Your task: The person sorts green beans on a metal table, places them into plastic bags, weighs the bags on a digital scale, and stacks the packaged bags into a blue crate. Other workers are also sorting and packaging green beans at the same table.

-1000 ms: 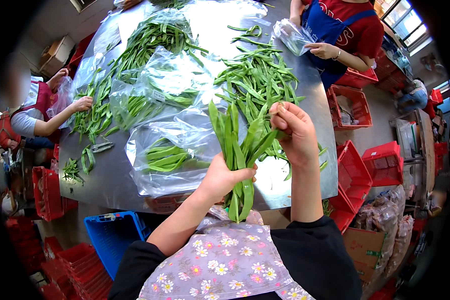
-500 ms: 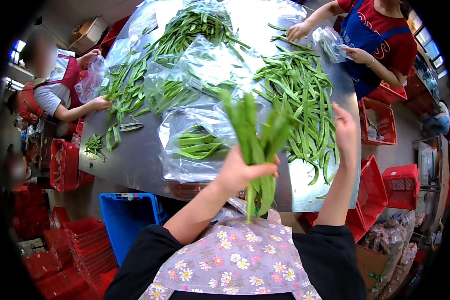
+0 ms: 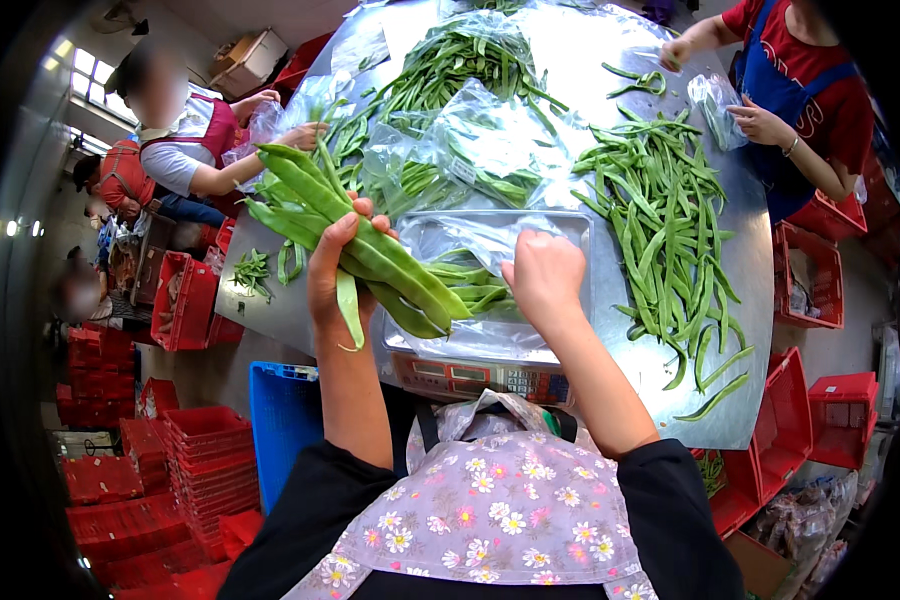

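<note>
Clutching green beans (image 3: 400,272) in my left hand (image 3: 336,262), slanting down rightward toward the bag (image 3: 460,236), I couldn't tell whether my nearer right hand (image 3: 551,275) pinched it.

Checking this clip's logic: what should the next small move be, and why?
Probably ease the bunch of beans toward the clear bag: the left hand holds it nearby, the right hand is curled at the bag, its grip hidden, and other beans lie inside.

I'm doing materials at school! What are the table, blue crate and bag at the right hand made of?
Table: probably smooth metal, grey with bright reflections. Blue crate: likely hard, smooth plastic; it's evenly coloured. Bag: probably thin, glossy plastic film, see-through and crinkled.
</note>
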Action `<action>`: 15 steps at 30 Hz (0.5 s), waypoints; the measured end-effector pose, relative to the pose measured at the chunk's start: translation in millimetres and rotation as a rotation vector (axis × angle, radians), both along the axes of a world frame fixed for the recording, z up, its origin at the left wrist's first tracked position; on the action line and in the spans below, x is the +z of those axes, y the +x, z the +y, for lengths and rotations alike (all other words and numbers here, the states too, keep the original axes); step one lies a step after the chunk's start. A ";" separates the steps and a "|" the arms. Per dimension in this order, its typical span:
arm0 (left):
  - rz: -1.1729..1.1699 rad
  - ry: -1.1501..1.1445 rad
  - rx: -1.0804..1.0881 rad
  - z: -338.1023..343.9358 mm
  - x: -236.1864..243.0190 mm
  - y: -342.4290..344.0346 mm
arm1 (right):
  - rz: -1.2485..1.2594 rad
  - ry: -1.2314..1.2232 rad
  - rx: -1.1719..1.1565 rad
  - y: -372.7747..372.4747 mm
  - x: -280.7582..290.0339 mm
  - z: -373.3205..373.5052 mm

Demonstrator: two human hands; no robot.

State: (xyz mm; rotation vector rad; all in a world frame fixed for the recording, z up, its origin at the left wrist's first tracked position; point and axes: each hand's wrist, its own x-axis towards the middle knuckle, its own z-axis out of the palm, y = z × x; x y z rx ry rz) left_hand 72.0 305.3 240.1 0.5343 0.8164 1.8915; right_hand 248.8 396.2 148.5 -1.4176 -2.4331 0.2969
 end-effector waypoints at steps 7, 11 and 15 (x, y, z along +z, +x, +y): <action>0.512 0.010 0.420 3.1 5.7 22.4 | 1.417 -0.836 0.060 42.5 16.6 -13.8; 0.900 0.268 0.255 20.1 -27.4 40.1 | 1.698 -1.168 0.016 65.0 27.3 -23.8; 1.102 0.268 -0.224 18.2 -34.4 52.0 | 1.837 -1.304 0.053 66.3 30.3 -24.4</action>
